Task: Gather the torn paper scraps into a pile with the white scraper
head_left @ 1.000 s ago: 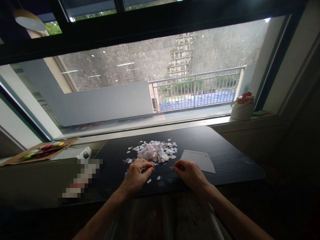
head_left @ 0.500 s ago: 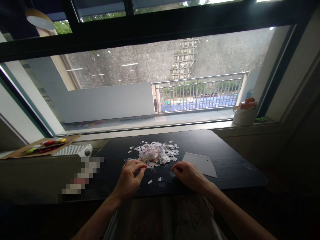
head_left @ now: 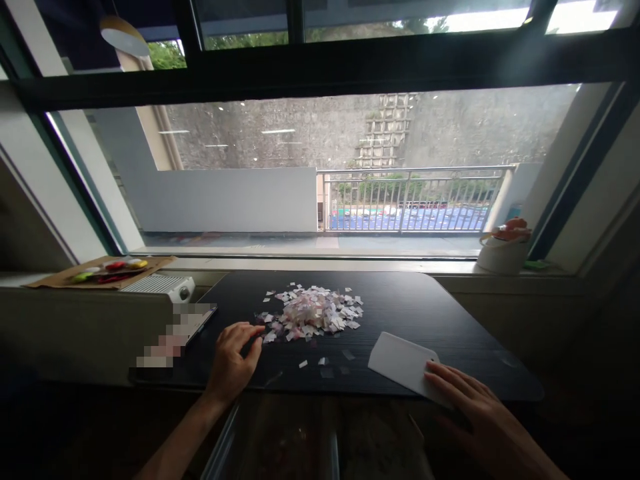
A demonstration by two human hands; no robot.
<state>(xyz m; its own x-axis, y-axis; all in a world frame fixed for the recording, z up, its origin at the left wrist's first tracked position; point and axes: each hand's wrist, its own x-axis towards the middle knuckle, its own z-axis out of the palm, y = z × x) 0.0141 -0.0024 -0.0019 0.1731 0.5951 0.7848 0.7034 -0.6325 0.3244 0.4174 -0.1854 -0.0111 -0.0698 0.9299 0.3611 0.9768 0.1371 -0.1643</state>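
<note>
A heap of small cut squares (head_left: 320, 310), white and clear with pinkish ones among them, lies on the dark table (head_left: 465, 333). At the heap's left edge is my left hand (head_left: 235, 360), fingers curved and thumb a little apart, with nothing visible in it. My right hand (head_left: 470, 400) grips a flat white scraper (head_left: 403, 360) by its right end, the fingers on top near a small hole. The thumb is hidden underneath. Part of the scraper reaches over the table's front edge. Several loose squares (head_left: 323, 361) lie between the heap and that edge.
A clear-sided bin (head_left: 280, 433) stands below the table's front edge. To the left are a white appliance with a knob (head_left: 185, 290) and brown paper (head_left: 55, 280) bearing colourful items. A white pot (head_left: 503, 257) stands on the windowsill at right.
My right hand has moved right, from beside the heap onto the scraper, which has shifted toward the front edge. My left hand has drawn slightly left, and its fingers have parted. The view has tilted.
</note>
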